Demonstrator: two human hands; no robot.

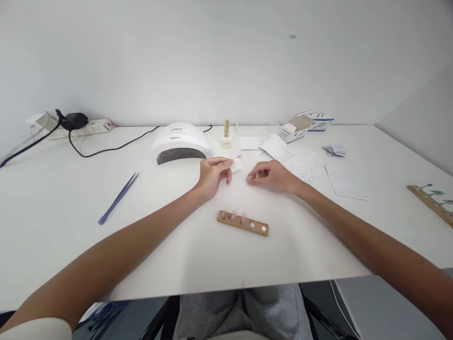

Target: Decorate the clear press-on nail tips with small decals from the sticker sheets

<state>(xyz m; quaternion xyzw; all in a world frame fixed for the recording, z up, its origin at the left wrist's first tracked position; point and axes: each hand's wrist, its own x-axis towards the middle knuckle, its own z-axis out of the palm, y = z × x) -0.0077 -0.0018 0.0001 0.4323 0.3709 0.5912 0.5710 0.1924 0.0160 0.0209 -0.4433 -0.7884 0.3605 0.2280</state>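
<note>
Between the thumb and fingers of my left hand (214, 175) is a small white wipe (235, 165). A tiny pinkish piece shows at its upper edge, too small to name surely. My right hand (267, 175) hovers just to the right, apart from the wipe. Its fingertips are pinched together, and whatever may be in them is too small to make out. Nearer to me lies a wooden nail tip stand (242, 223), with several clear pinkish nail tips (233, 216) upright on its left part and two bare round spots on its right.
A white nail lamp (180, 141) and a gold-capped polish bottle (226, 134) stand behind my hands. Blue tweezers (118, 198) lie left. Sticker sheets (304, 165), an opened box (295, 128) and small packets (334, 150) are at right. Another wooden stand (430, 200) sits far right.
</note>
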